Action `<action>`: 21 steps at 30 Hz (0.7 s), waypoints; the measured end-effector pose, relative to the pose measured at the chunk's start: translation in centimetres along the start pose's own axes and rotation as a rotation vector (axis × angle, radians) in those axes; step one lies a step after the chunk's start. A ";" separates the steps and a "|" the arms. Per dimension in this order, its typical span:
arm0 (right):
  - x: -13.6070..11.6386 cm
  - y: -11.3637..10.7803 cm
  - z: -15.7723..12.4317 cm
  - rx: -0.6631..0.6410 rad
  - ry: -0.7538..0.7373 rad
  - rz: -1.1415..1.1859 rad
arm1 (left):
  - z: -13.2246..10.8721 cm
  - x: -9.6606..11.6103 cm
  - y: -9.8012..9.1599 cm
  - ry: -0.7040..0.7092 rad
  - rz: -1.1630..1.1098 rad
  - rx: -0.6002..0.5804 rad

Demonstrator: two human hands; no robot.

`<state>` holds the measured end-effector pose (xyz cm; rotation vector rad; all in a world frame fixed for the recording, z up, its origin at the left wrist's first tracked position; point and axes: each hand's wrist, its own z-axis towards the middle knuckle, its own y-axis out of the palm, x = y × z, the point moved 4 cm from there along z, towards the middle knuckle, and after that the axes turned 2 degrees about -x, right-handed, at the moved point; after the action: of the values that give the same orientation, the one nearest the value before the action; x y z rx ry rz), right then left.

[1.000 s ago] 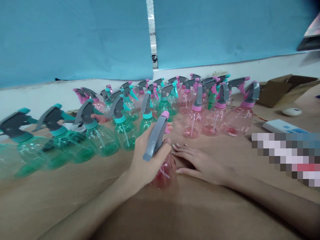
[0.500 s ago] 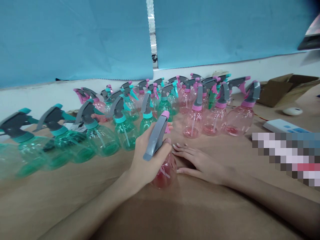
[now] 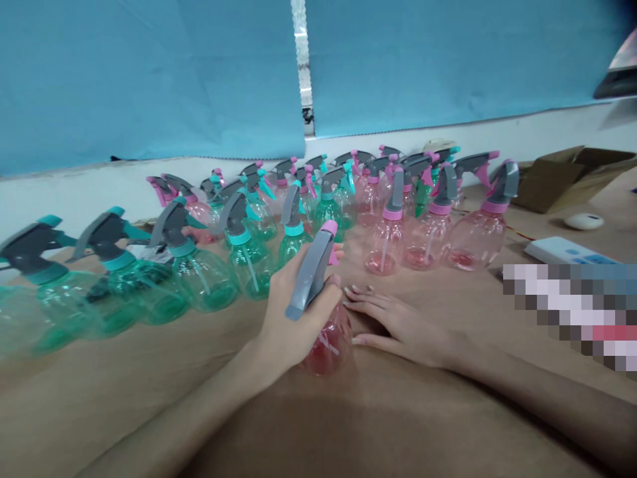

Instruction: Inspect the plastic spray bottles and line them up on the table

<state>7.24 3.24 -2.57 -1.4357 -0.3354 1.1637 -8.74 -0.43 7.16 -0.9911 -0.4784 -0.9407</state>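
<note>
My left hand (image 3: 293, 325) is closed around the neck of a pink spray bottle (image 3: 328, 345), which stands on the brown table (image 3: 239, 418). The bottle's grey and pink spray head rises above my hand. Part of its trigger and neck is hidden by my fingers. Just right of the bottle, my right hand (image 3: 398, 325) lies flat on the table, fingers stretched out, holding nothing. A green spray bottle (image 3: 251, 262) stands behind my left hand in a row of green ones. Beyond my right hand stands another pink spray bottle (image 3: 384, 245).
Several more green and pink spray bottles crowd the back of the table, below a blue curtain (image 3: 149, 79). At the right are an open cardboard box (image 3: 547, 179), a white computer mouse (image 3: 583, 221) and a white device with blue buttons (image 3: 567, 251). A blurred-out patch covers the right edge.
</note>
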 end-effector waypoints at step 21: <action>-0.1 0.0 0.1 -0.025 0.005 -0.039 | 0.3 0.6 -0.2 0.036 -0.042 -0.046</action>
<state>7.15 3.23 -2.47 -1.4475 -0.3737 1.1272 -8.55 -0.46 7.89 -1.0070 -0.4509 -1.0092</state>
